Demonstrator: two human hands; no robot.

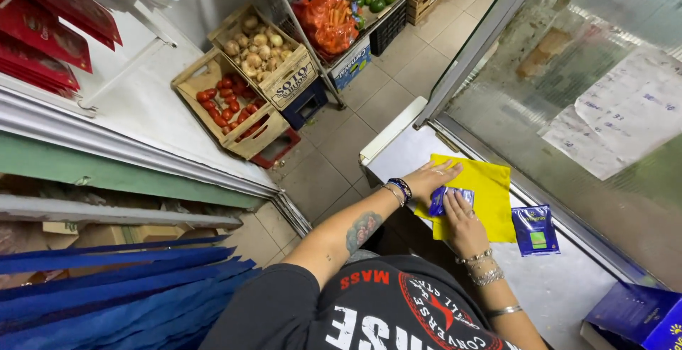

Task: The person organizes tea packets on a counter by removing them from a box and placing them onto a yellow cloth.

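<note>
Both hands [447,197] on blue packet [447,195] (yellow cloth [490,187])

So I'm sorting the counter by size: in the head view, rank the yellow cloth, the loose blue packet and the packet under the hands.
1. Yellow cloth, clearly largest.
2. Loose blue packet.
3. Packet under the hands; it looks smaller, but both hands partly cover it, so these two may match.

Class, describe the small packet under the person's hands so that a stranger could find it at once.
Start at the white counter beside the glass case, then find the yellow cloth spread on it. The blue packet lies on that cloth, under the left hand and right hand. Unlike the other blue packet, it sits on the cloth and looks crumpled.
</note>
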